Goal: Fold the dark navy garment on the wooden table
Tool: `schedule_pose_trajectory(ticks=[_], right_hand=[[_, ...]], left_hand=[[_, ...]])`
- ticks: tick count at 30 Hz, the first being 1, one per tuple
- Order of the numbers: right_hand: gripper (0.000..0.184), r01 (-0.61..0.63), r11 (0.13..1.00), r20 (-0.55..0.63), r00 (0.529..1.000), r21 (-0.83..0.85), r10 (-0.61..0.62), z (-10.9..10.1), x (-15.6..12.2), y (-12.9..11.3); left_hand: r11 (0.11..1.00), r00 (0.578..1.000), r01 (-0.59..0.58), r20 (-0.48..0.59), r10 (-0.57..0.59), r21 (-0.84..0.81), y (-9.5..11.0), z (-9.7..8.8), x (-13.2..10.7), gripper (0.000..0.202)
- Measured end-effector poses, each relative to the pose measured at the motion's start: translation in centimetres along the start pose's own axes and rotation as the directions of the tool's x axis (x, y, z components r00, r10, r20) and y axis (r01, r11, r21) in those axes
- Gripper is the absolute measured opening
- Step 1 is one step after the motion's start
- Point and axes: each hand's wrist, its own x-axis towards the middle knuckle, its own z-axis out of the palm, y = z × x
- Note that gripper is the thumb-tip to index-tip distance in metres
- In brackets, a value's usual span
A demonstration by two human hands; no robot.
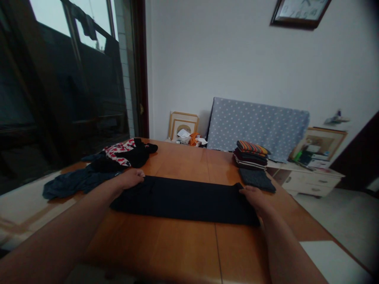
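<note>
A dark navy garment [189, 200], folded into a long flat strip, lies across the wooden table [166, 244]. My left hand [132, 178] pinches its far left corner. At the far right corner, my right hand [254, 196] grips the cloth between thumb and fingers, and a bit of fabric bunches up there. What kind of garment it is I cannot tell. Just beyond my right hand lies a folded dark grey cloth [257, 180].
Behind the grey cloth stands a stack of folded clothes [251, 154], a striped one on top. Rumpled clothes [127, 154] and a blue denim-like garment [74, 182] lie at the left. A white cabinet [310, 182] stands beyond the table's right edge.
</note>
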Motion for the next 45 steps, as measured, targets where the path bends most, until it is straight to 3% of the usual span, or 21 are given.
schedule_pose_trajectory(ticks=[4, 9, 11, 16, 18, 20, 23, 26, 30, 35, 37, 39, 42, 45], right_hand=[[0.021, -0.062, 0.998, -0.046, 0.997, -0.032, 0.060, 0.3, 0.8, 0.4], [0.023, -0.024, 0.998, -0.095, 0.995, -0.050, 0.019, 0.7, 1.2, 0.8], [0.024, -0.026, 0.997, -0.092, 0.996, -0.072, 0.019, 0.7, 1.2, 1.0], [0.033, -0.027, 0.977, -0.089, 0.996, -0.213, 0.008, 0.7, 1.6, 1.7], [0.035, -0.044, 0.971, -0.087, 0.996, -0.235, 0.025, 0.7, 1.9, 1.9], [0.035, -0.058, 0.971, -0.071, 0.997, -0.231, 0.042, 0.7, 2.1, 2.0], [0.036, -0.060, 0.967, -0.067, 0.997, -0.247, 0.045, 0.8, 2.1, 2.0], [0.039, -0.039, 0.958, -0.083, 0.996, -0.284, 0.016, 0.9, 1.9, 1.8], [0.038, -0.010, 0.945, -0.104, 0.994, -0.327, -0.025, 1.1, 1.5, 1.5], [0.036, 0.008, 0.939, -0.122, 0.991, -0.345, -0.053, 1.4, 0.9, 0.7], [0.037, 0.021, 0.937, -0.123, 0.990, -0.348, -0.067, 1.5, 0.7, 0.3], [0.039, 0.028, 0.935, -0.123, 0.990, -0.353, -0.076, 1.5, 0.5, 0.1], [0.040, 0.039, 0.942, -0.128, 0.988, -0.333, -0.086, 1.4, 0.4, -0.2], [0.038, 0.058, 0.959, -0.177, 0.978, -0.277, -0.110, 1.3, 0.4, -0.3]], left_hand=[[0.985, 0.971, -0.046, -0.225, 0.084, 0.168, 0.2, 0.1, 1.1, 0.015], [0.956, 0.940, 0.079, -0.339, 0.023, 0.282, -0.5, 0.9, 1.2, 0.018], [0.972, 0.932, 0.129, -0.359, -0.052, 0.194, -0.5, 1.0, 0.7, 0.024], [0.956, 0.916, 0.190, -0.311, -0.254, -0.222, 0.2, -0.1, -1.5, 0.059], [0.942, 0.920, 0.207, -0.276, -0.280, -0.265, 0.1, -0.4, -2.4, 0.067], [0.962, 0.939, 0.215, -0.234, -0.251, -0.170, -0.2, -0.4, -3.1, 0.066], [0.973, 0.967, 0.192, -0.194, -0.166, 0.124, -0.8, 0.3, -3.8, 0.043], [0.931, 0.942, 0.254, -0.285, -0.176, 0.263, -1.0, 1.1, -4.3, 0.024], [0.872, 0.874, 0.323, -0.470, -0.125, 0.368, -0.8, 1.6, -5.0, 0.030], [0.796, 0.898, 0.330, -0.428, -0.100, 0.507, 0.3, 2.0, -5.9, 0.031], [0.780, 0.882, 0.296, -0.471, -0.002, 0.551, 1.3, 2.2, -6.0, 0.033], [0.782, 0.869, 0.186, -0.471, 0.152, 0.595, 2.6, 2.7, -5.8, 0.035], [0.805, 0.901, -0.126, -0.273, 0.337, 0.579, 4.2, 4.1, -5.0, 0.038], [0.792, 0.887, -0.391, -0.037, 0.460, 0.468, 4.5, 5.9, -4.0, 0.046]])
